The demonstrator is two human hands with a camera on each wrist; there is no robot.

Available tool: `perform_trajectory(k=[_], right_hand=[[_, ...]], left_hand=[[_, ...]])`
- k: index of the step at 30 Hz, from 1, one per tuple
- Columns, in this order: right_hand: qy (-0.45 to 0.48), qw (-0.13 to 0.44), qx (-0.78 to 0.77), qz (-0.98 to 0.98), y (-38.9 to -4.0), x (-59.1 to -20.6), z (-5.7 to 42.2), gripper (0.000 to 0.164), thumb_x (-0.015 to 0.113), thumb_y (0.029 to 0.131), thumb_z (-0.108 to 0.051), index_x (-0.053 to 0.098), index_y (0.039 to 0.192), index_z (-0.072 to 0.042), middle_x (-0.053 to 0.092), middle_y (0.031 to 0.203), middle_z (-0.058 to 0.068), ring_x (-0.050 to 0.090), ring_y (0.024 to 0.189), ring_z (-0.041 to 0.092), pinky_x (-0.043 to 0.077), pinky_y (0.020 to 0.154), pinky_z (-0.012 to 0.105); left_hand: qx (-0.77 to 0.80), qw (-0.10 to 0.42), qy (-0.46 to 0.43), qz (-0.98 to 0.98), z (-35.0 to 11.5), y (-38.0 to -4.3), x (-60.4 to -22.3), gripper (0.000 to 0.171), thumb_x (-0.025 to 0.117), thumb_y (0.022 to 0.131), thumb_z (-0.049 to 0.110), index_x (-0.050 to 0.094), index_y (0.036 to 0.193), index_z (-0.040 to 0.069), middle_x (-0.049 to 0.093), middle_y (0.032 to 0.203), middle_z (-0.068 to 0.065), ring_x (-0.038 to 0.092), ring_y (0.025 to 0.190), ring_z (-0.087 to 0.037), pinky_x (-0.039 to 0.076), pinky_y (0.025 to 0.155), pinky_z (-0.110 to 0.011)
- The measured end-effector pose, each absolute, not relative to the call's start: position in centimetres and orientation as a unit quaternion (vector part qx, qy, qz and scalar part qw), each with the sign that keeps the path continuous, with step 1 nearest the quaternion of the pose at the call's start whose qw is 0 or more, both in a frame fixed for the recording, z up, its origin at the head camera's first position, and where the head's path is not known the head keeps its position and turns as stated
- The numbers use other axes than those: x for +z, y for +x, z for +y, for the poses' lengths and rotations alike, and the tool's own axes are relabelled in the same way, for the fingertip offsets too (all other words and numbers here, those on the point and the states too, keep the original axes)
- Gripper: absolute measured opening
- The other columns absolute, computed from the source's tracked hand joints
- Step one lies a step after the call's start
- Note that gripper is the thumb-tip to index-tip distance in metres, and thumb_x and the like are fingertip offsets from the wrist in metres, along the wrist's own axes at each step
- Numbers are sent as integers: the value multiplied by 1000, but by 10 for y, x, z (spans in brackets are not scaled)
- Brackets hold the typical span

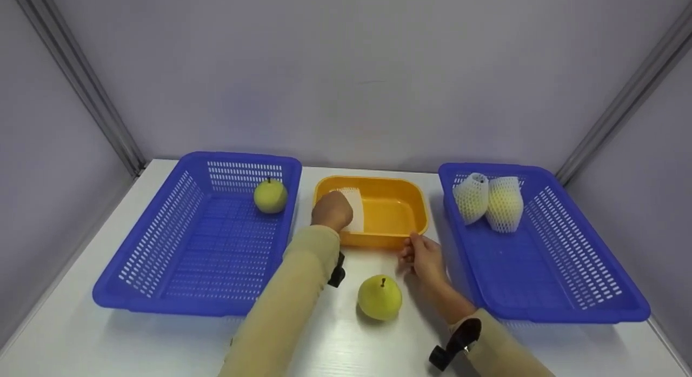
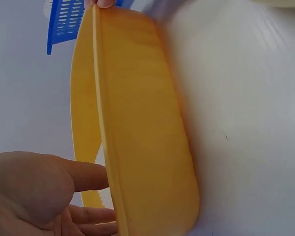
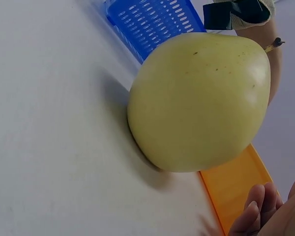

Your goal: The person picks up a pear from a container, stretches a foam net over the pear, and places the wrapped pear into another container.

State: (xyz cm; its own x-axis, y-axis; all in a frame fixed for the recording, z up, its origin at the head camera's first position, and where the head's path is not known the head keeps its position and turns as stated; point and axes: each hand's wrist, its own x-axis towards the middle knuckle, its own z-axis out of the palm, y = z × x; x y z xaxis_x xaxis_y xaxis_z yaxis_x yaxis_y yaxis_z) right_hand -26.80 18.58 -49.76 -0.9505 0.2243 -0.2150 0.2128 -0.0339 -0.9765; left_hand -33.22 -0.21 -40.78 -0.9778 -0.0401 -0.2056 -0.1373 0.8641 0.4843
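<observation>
My left hand (image 1: 332, 210) reaches into the left end of a yellow plastic tray (image 1: 392, 238), over a white foam fruit net (image 1: 354, 210) lying inside. In the left wrist view its thumb and fingers (image 2: 91, 177) stand apart, and their tips are hidden behind the rim. My right hand (image 1: 424, 258) pinches the tray's rim near the front right corner. A bare yellow-green pear (image 1: 379, 297) with a dark stem stands on the table between my forearms, and it looms large in the right wrist view.
A blue basket (image 1: 197, 308) at left has one bare pear (image 1: 270, 196) in its far right corner. Another blue basket (image 1: 562, 314) at right has two pears in foam nets (image 1: 505, 205) at its far left. Grey walls enclose the white table (image 1: 346, 350) behind and at the sides.
</observation>
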Motion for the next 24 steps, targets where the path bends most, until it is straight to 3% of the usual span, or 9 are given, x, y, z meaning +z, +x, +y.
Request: perform_trajectory(k=[4,14,17,20,22,24], right_hand=[[-156,3,695,-702,-267,-497,183,33,43,111,-24,61,90,-5,59,66,-2,57,56,9,40,46,22],[-164,-5,687,-708,-268,-496,183,35,42,112,-25,62,93,-3,61,69,-1,58,59,10,41,50,24],[-164,-9,683,-712,-268,-496,183,35,42,112,-26,61,94,-4,60,69,-1,58,60,10,41,51,24],[-168,-9,679,-715,-268,-495,183,35,42,112,-27,61,93,-4,60,68,-2,59,60,10,40,51,24],[-172,-11,676,-717,-267,-495,183,36,42,111,-29,61,94,-4,60,68,-2,59,60,10,40,53,25],[-176,-15,675,-716,-268,-494,183,36,42,112,-30,61,95,-4,60,69,-2,59,61,11,40,54,26]], left_hand=[[252,60,-58,964,-6,-338,-414,28,45,104,5,68,118,-3,70,120,-14,67,112,-28,55,98,-42],[278,75,-75,955,-9,-343,-409,31,47,103,6,66,125,-4,67,126,-17,65,115,-30,53,100,-42],[297,77,-77,949,-11,-343,-407,28,52,100,6,66,121,-6,67,123,-16,63,108,-27,52,99,-37],[331,89,-82,936,-12,-344,-404,22,56,97,6,67,113,-5,67,114,-15,62,89,-24,56,79,-32],[358,96,-86,925,-14,-345,-401,17,58,95,5,65,108,-4,65,108,-14,60,74,-22,53,61,-29],[382,106,-87,914,-16,-348,-396,14,59,94,4,62,105,-3,63,100,-13,59,63,-20,50,51,-27]])
